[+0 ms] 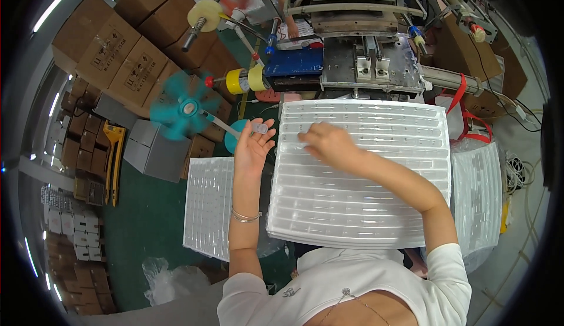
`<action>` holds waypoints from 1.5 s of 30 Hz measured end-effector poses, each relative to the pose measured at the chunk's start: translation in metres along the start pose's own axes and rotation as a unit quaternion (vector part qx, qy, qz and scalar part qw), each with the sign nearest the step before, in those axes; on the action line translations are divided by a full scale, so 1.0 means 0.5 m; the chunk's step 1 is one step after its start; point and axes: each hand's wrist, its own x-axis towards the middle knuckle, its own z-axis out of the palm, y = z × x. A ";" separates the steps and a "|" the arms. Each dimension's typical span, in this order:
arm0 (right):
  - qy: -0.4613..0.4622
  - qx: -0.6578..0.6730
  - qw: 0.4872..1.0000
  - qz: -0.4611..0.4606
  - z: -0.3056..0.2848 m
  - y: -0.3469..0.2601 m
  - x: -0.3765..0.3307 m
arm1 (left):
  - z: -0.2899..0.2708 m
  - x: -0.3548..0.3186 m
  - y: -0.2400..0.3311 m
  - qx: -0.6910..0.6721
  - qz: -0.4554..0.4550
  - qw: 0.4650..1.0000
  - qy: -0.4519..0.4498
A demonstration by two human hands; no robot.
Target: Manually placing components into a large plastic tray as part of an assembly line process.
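1. Head view, far left: we see stacked brown cardboard boxes point(126, 61) and a spinning teal fan point(179, 109).
2. Left hand point(254, 146) half-open, pinching a small clear plastic piece point(259, 128).
3. Right hand point(326, 141), fingers curled, nothing gripped, touching the white ribbed plastic tray stack point(364, 196); picking step, we judge; next needs a fingertip pinch.

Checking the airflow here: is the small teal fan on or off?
On. The fan has blades blurred into a teal smear, while the cardboard boxes behind it look sharp.
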 end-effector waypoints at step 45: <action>0.294 -0.187 0.930 0.114 -0.258 0.238 0.016 | 0.417 0.182 -0.117 0.617 0.466 0.629 -0.075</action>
